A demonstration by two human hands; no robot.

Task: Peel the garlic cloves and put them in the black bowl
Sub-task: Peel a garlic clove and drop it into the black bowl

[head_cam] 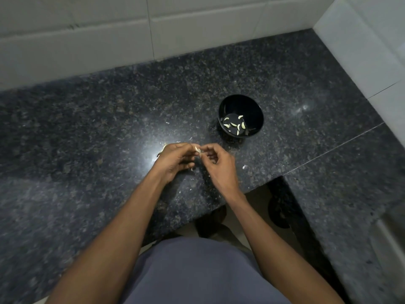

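A pale garlic clove is pinched between the fingertips of both hands above the dark granite counter. My left hand curls round it from the left, and my right hand pinches it from the right. The black bowl stands on the counter beyond and to the right of my hands, holding several peeled cloves. More garlic or skin peeks out behind my left hand, mostly hidden.
Bits of white garlic skin lie scattered on the granite counter around my hands. A white tiled wall runs along the back and the right side. The counter's front edge has a cut-out just below my right wrist.
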